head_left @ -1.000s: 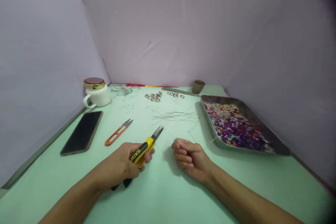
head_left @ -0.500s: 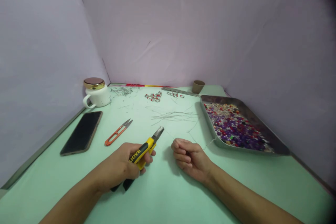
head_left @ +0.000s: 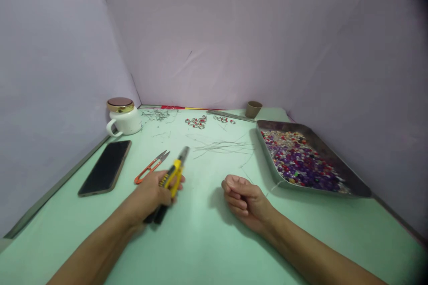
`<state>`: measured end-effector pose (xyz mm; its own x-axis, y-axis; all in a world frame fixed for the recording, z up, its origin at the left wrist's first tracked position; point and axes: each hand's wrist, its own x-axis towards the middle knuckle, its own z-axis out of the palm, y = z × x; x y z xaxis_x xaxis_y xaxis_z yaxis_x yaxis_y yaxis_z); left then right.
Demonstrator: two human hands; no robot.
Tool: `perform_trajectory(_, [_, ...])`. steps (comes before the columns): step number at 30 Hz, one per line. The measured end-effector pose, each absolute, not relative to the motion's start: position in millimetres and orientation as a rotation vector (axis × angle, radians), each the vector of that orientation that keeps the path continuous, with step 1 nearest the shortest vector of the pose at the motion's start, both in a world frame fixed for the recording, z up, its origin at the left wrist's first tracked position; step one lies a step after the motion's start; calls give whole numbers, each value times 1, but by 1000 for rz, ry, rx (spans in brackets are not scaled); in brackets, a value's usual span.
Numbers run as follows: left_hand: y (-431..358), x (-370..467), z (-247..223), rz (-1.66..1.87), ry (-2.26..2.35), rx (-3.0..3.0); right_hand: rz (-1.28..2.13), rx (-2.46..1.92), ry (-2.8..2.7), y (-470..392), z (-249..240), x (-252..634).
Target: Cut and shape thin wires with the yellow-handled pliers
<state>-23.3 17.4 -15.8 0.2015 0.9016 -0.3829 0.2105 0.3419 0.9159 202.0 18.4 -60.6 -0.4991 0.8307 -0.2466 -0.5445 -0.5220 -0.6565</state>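
Note:
My left hand [head_left: 157, 193] is wrapped round yellow-and-black pliers [head_left: 174, 173], their metal jaws pointing up and away from me, slightly blurred. Just beyond this hand lie orange thread snips [head_left: 150, 168] on the table. My right hand [head_left: 245, 198] rests on the tabletop with thumb and forefinger pinched together and the other fingers curled. What sits in the pinch is too small to make out; a fine pale strand shows behind this hand, toward the tray. Thin loose wires [head_left: 224, 146] lie ahead of both hands.
A metal tray [head_left: 277, 176] of mixed beads stands at the right. Small beaded pieces [head_left: 197, 122], wire scraps [head_left: 156, 115], long wires [head_left: 230, 116] and a brown cup [head_left: 253, 109] are at the back. To the left are a phone [head_left: 105, 168] and a lidded white mug [head_left: 129, 122].
My left hand has shifted left and slightly away from me with the pliers, closer to the snips. My right hand has kept its pinch and stayed nearly in place.

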Motion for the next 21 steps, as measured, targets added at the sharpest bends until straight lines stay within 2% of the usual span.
perform_trajectory(3, [21, -32, -8, 781, 1363, 1175, 2056, -725, -668, 18, -60, 201])
perform_trajectory(12, [0, -6, -4, 402, 1169, 1338, 1983, -725, -657, 21, -64, 204])
perform_trajectory(21, [-4, 0, -10, 352, 1165, 1448, 2041, -702, -755, 21, -63, 201])
